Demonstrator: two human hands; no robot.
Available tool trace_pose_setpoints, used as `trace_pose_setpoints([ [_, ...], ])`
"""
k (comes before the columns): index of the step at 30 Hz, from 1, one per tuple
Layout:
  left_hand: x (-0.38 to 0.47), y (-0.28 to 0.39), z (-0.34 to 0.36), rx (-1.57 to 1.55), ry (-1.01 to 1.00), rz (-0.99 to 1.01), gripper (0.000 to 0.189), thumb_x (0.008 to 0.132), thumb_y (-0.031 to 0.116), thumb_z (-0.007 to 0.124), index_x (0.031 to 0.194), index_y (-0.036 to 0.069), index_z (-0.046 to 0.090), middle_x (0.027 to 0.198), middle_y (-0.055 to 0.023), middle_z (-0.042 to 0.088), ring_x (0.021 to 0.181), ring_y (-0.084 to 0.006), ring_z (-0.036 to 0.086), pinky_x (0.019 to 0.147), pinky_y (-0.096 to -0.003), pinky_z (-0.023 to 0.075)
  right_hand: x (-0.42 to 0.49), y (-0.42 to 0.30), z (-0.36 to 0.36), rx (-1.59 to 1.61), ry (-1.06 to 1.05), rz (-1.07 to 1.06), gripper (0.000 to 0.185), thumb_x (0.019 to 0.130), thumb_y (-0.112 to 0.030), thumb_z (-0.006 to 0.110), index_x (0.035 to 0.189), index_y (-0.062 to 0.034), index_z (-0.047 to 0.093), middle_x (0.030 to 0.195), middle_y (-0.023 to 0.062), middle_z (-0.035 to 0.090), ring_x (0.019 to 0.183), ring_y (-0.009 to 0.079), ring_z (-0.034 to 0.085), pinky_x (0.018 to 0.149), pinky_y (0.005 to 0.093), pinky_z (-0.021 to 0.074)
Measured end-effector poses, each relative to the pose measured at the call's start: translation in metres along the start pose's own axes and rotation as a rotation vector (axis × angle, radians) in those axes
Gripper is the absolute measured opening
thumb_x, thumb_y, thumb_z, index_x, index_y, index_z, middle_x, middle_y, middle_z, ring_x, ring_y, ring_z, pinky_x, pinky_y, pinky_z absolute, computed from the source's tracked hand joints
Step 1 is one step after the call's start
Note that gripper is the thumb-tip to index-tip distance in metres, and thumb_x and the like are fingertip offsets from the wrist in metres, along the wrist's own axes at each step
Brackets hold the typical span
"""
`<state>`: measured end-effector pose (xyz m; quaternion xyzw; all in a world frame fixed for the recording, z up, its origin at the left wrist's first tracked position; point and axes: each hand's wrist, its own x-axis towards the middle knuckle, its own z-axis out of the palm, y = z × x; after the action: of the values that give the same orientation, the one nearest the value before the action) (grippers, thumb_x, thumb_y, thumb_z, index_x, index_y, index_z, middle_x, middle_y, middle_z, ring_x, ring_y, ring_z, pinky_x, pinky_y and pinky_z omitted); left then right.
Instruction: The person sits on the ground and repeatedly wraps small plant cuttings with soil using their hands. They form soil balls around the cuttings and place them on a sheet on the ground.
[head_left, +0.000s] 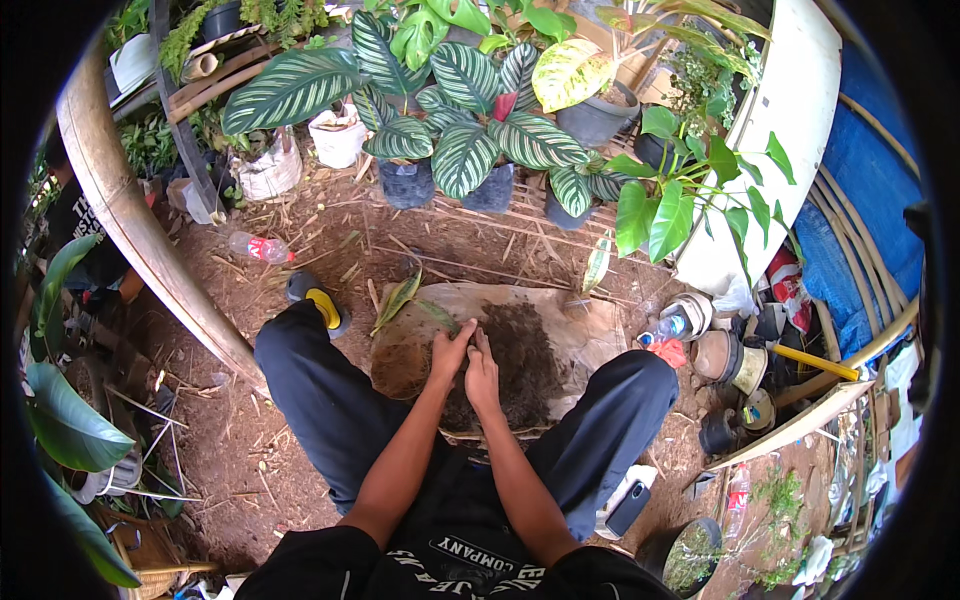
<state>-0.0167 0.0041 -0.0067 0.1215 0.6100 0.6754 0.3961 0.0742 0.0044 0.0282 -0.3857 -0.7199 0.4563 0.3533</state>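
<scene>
My left hand (450, 354) grips a mottled green leaf cutting (437, 315), which looks like snake plant and points up and to the left. Close against it is my right hand (481, 373), fingertips near the leaf's lower end; whether it holds anything is hidden. Both hands are above a heap of dark soil (525, 352) spread on a pale sheet (589, 319) between my knees. Brown fibre (400, 367) lies on the sheet's left part. Beyond the hands, a yellow-edged snake plant leaf (397, 300) rests on the sheet's far left edge.
Striped-leaf potted plants (465, 154) stand ahead. A bamboo pole (150, 225) rises at left, with another person (90, 232) behind it. A plastic bottle (259, 247) lies on the ground. Stacked pots (720, 356) are at right; a phone (628, 508) lies beside my right thigh.
</scene>
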Motion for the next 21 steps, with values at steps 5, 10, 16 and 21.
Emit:
trace_pose_setpoints([
  [5,-0.009,0.011,0.008,0.065,0.064,-0.065,0.064,0.082,0.04,0.064,0.114,-0.015,0.056,0.112,-0.0249,0.061,0.104,-0.0304,0.06,0.089,-0.039,0.0444,0.007,0.008,-0.005,0.07,0.131,0.162,0.053,0.099,-0.04,0.045,0.127,0.0044,0.055,0.13,0.0269,0.052,0.13,0.0382,0.041,0.106,0.043,0.0334],
  [10,-0.035,0.029,0.015,0.232,-0.08,-0.107,0.049,0.084,0.034,0.061,0.108,-0.008,0.062,0.107,-0.0178,0.064,0.099,-0.0244,0.06,0.087,-0.0351,0.0434,0.019,0.011,-0.029,0.446,0.24,0.357,0.059,0.097,-0.047,0.048,0.13,0.0016,0.05,0.127,0.0141,0.054,0.124,0.024,0.044,0.109,0.037,0.0263],
  [16,-0.046,0.024,0.028,0.292,-0.302,-0.09,0.053,0.091,0.034,0.056,0.123,-0.008,0.054,0.121,-0.0234,0.057,0.115,-0.0314,0.054,0.096,-0.0413,0.0409,0.019,0.01,-0.032,0.548,0.08,0.541,0.088,0.091,-0.063,0.046,0.147,0.0011,0.025,0.15,0.0208,0.029,0.14,0.0319,0.026,0.113,0.0445,0.0224],
  [21,-0.038,0.015,0.028,0.41,-0.261,-0.013,0.066,0.096,0.05,0.041,0.139,0.0,0.043,0.148,-0.0234,0.033,0.137,-0.0366,0.031,0.11,-0.0454,0.0276,0.016,0.006,-0.029,0.586,-0.012,0.588,0.102,0.086,-0.071,0.048,0.15,0.0025,0.017,0.153,0.021,0.023,0.143,0.0333,0.021,0.116,0.0468,0.019],
])
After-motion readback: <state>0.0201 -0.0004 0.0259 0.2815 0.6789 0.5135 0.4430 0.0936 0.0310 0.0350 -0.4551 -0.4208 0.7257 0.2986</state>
